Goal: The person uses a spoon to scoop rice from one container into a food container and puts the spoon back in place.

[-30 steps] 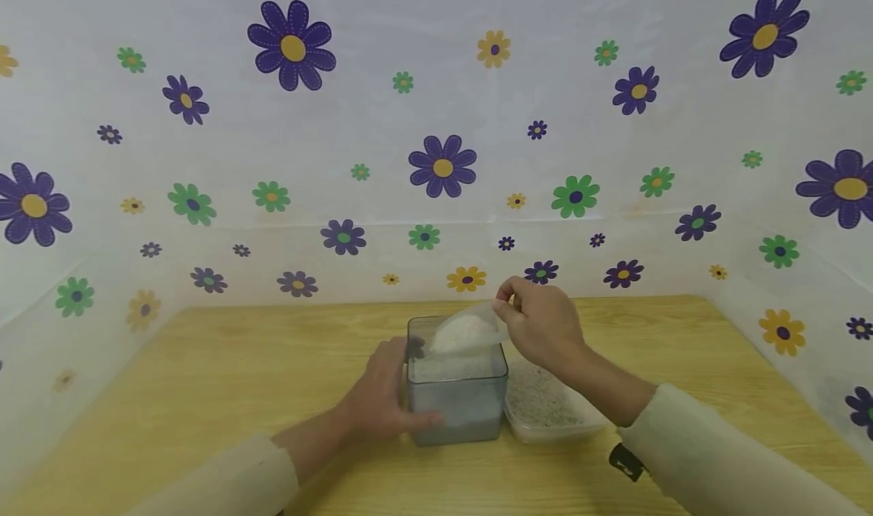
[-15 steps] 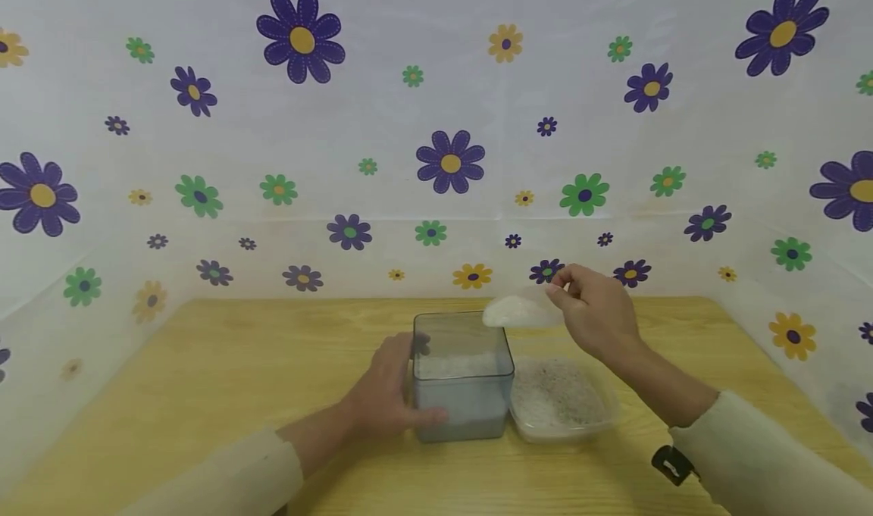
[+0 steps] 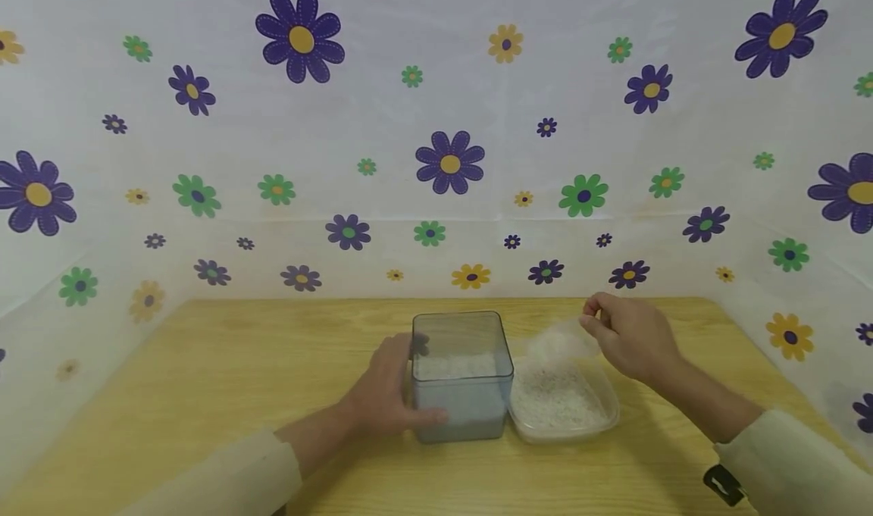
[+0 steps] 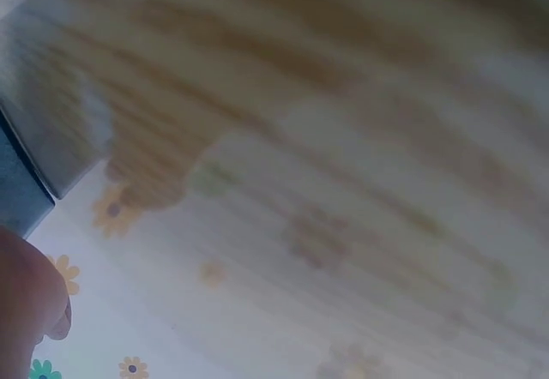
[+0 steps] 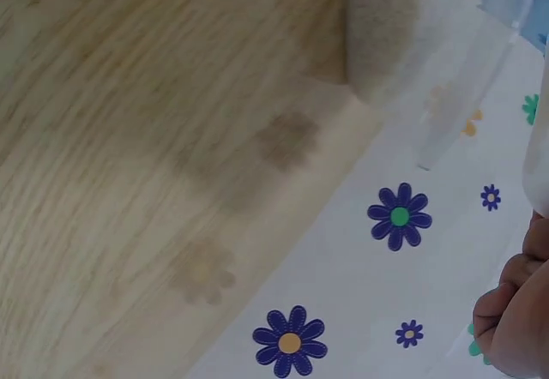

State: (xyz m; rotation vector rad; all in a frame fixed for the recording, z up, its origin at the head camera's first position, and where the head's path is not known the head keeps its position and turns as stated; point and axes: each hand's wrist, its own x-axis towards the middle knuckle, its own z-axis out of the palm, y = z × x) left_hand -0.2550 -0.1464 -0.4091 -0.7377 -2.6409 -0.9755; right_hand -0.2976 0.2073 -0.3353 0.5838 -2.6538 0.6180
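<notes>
My left hand [image 3: 382, 395] grips the left side of a square, smoky clear bin [image 3: 460, 410], its thumb across the front wall. White grains [image 3: 457, 366] that look like rice lie inside. The thumb [image 4: 30, 302] and a corner of the bin [image 4: 21, 186] show in the left wrist view. My right hand [image 3: 634, 338] pinches the handle end of a translucent scoop [image 3: 559, 342], blurred, over the far side of a clear plastic tub [image 3: 562, 431]. Pale grains with darker specks [image 3: 559, 395] fill the tub. At the right wrist view's edge, curled fingers [image 5: 515, 302] show below the scoop [image 5: 538, 139].
The tub stands right against the bin's right side on a wood-grain table [image 3: 239, 379]. A white cloth with printed flowers [image 3: 382, 122] hangs behind the table and along both sides. A black band [image 3: 723, 484] shows at the right sleeve.
My right hand has moved right with the scoop, from over the bin to over the tub, and lowered. White grains heaped on the scoop earlier no longer show as a mound. The left hand stays put.
</notes>
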